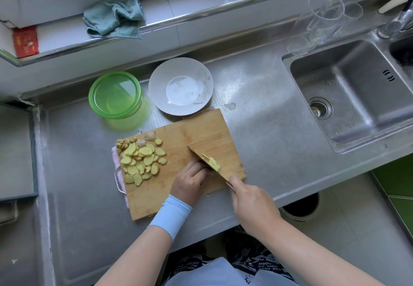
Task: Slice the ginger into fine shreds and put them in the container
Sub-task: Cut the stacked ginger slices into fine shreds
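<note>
- Right grip [252, 205] is closed around the knife [195, 153] handle, to shred the ginger [211, 162].
- Left grip [190, 181] curls against its side as a guide; whether it pins slices, I cannot tell.

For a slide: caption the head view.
Right hand shreds ginger with a knife on the cutting board, left hand curled beside the blade.

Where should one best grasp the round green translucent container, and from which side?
Likely by the curved wall of the round green translucent container, approached from the near side: it stands upright, and the grey round plate sits close on its right.
</note>
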`<state>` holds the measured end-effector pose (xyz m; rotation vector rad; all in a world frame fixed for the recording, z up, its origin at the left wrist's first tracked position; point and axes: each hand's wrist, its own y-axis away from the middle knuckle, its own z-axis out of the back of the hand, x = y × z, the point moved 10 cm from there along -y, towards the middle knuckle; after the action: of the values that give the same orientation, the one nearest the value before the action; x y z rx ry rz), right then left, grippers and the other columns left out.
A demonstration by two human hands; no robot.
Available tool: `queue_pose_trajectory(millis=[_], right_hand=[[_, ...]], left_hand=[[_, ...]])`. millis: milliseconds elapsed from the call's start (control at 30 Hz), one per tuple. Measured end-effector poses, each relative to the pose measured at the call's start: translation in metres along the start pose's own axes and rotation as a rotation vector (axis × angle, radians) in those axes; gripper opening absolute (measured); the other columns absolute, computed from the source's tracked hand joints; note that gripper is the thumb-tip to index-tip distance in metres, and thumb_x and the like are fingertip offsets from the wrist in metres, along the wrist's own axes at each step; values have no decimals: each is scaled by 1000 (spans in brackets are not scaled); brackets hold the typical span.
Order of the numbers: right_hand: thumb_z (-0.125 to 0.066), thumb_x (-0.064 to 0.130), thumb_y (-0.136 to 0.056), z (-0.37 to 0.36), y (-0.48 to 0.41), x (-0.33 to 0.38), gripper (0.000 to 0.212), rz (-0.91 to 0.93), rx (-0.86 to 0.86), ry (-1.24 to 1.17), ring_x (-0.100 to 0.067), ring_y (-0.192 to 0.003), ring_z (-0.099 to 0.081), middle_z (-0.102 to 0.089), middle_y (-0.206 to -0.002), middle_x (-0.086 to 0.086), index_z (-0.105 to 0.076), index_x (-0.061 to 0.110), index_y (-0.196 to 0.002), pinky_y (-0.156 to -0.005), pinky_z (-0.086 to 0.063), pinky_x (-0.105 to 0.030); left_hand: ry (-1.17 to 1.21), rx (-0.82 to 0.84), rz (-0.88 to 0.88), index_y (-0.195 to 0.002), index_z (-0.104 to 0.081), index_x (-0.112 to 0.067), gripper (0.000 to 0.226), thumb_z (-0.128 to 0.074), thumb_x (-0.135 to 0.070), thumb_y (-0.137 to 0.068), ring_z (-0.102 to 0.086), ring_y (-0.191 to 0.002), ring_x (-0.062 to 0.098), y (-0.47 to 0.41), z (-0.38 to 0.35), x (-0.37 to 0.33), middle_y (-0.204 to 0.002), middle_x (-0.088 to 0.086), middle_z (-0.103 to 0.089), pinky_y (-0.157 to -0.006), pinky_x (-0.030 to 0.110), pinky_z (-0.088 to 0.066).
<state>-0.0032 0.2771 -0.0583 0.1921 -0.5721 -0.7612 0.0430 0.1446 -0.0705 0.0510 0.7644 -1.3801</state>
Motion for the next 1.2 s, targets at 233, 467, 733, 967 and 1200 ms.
queue_pose_trajectory(millis=[233,467,733,967,1200], right_hand=[[-40,19,-103,1,-32,16,12,1,2,-27,-32,-62,-51,-52,-71,-3,-42,21,-114,-56,-47,-41],[-39,21,-104,5,5,-1,8,19,8,3,-26,-60,-44,-40,-62,6,-42,23,-111,-54,-29,-38],[-40,22,-104,13,19,-6,6,-15,9,-8,-13,-47,-33,-36,-56,7,-45,24,-106,-45,-19,-29],[-41,20,-103,3,7,-4,3,-15,24,18,-19,-50,-37,-41,-59,4,-43,21,-104,-48,-26,-36],[-39,22,-104,-1,-28,13,9,22,0,-24,-29,-60,-47,-53,-70,-3,-40,22,-112,-52,-37,-37]], left_hand=[[7,-23,7,-82,-72,-5,6,-73,1,-84,-59,-82,23,-2,5,-2,-87,8,-68,-71,30,-51],[3,-36,-17,-81,-72,-4,6,-76,0,-83,-63,-85,25,-1,6,-3,-87,8,-69,-71,32,-53],[24,-42,-31,-82,-72,-5,17,-80,8,-76,-63,-92,24,-1,5,-4,-89,9,-69,-73,31,-54],[17,-52,-31,-87,-70,-9,14,-78,1,-82,-64,-84,27,2,4,-2,-89,8,-68,-63,35,-54],[-1,-32,-22,-87,-71,-7,7,-74,-1,-85,-61,-83,26,2,3,-3,-89,9,-68,-69,32,-52]])
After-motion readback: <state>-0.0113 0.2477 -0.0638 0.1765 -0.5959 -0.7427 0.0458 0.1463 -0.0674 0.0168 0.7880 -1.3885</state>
